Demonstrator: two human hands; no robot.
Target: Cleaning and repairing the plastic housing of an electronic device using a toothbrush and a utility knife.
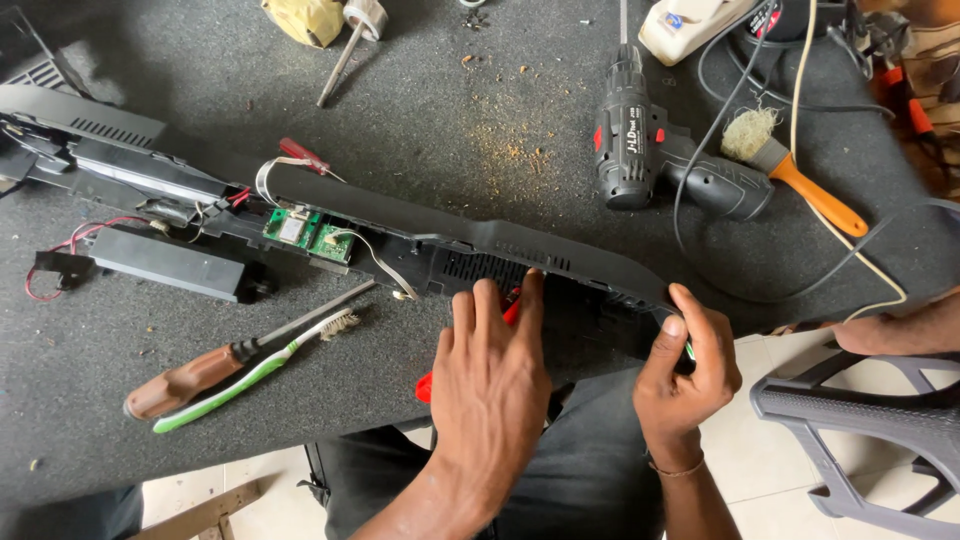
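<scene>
A dark grey felt-covered table (480, 110) stands over pale floor tiles (760, 460), beside a grey plastic chair (880, 420).

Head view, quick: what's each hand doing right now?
Left hand: open, fingers flat on the long black plastic housing.
Right hand: closed, pinching the housing's right end.
</scene>
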